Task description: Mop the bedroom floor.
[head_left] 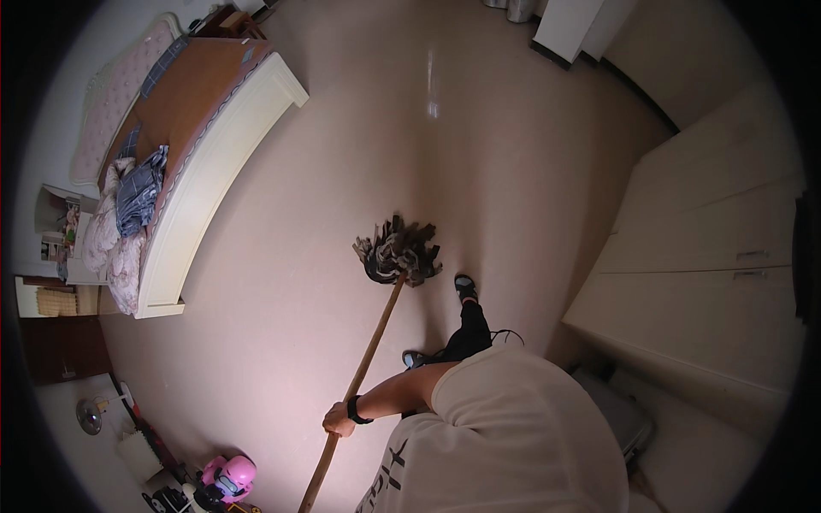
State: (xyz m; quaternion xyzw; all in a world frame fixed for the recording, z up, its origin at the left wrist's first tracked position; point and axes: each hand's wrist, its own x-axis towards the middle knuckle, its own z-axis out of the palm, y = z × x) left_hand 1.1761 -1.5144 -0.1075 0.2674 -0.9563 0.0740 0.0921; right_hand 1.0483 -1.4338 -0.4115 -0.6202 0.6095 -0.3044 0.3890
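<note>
A wooden-handled mop [370, 349] slants across the lower middle, its handle running out of the lower edge. Its head of dark grey and brown cloth strips [396, 250] lies spread on the pale floor. My right hand [339, 419] is closed round the handle well below the mop head in the picture, with a black band on the wrist. That arm reaches leftward from my white shirt. Beyond the lower edge, the handle's upper end is hidden, and my left hand does not show. My feet in dark shoes [464, 287] stand close to the mop head.
A bed with a cream frame [218, 175] and rumpled bedding stands at the left. Pale cabinets [693, 299] line the right side, with a grey suitcase [614, 415] nearby. A pink toy [231, 475] and a small fan [89, 416] are at the lower left. A white pillar [569, 30] stands far right.
</note>
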